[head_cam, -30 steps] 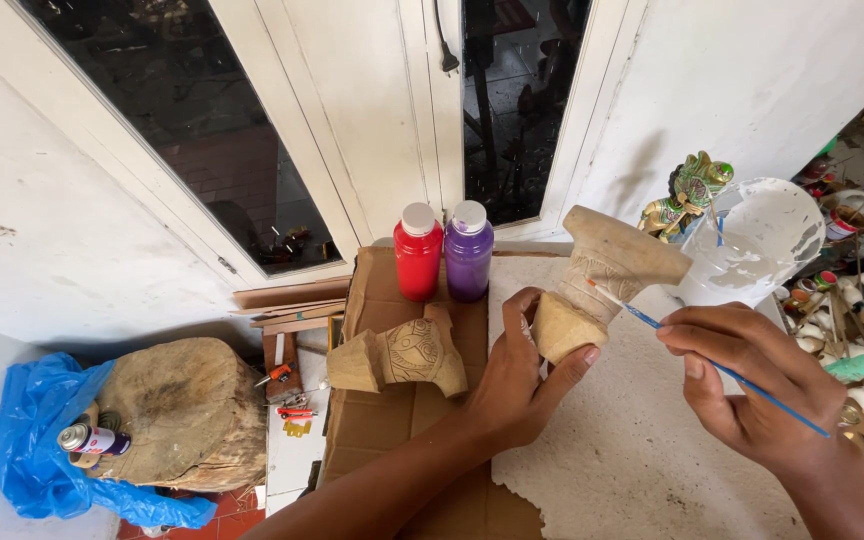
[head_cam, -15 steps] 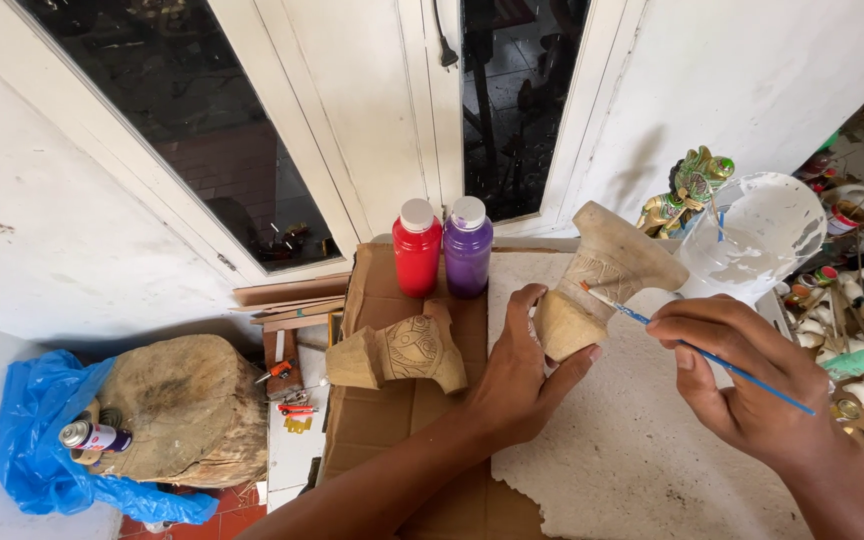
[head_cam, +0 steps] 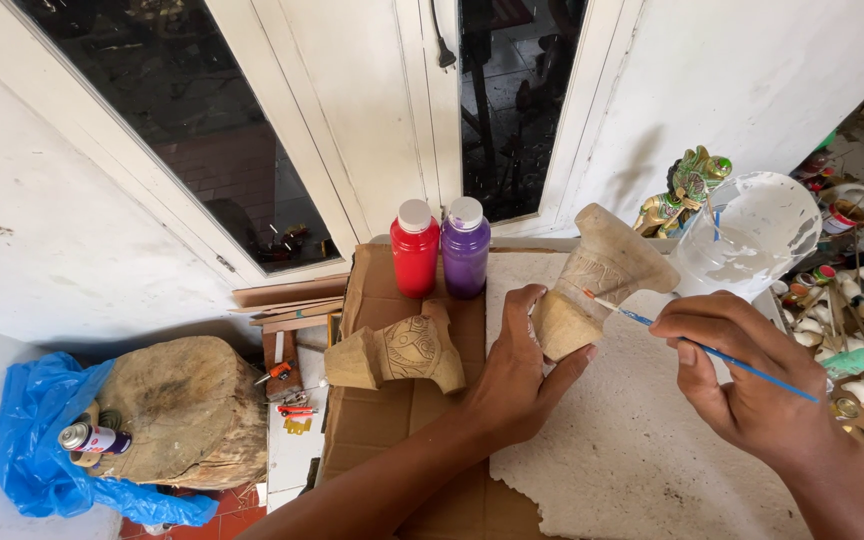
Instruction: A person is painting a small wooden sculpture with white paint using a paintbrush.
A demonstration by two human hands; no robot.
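Carved wooden piece [head_cam: 600, 290] lay tilted near white board's [head_cam: 642, 450] far edge, long axis slanting up-right; I saw left hand [head_cam: 517, 375] clasping lower end, right hand [head_cam: 752, 385] pinching blue brush [head_cam: 702, 348], tip touching carving.

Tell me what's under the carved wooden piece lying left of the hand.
The carved wooden piece lies on brown cardboard; the left hand is beside it. What lies beneath the cardboard is covered.

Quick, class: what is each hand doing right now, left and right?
Left hand: fingers closed around the carved wooden piece, holding it.
Right hand: fingers closed on a thin blue paintbrush, tip at the wood.
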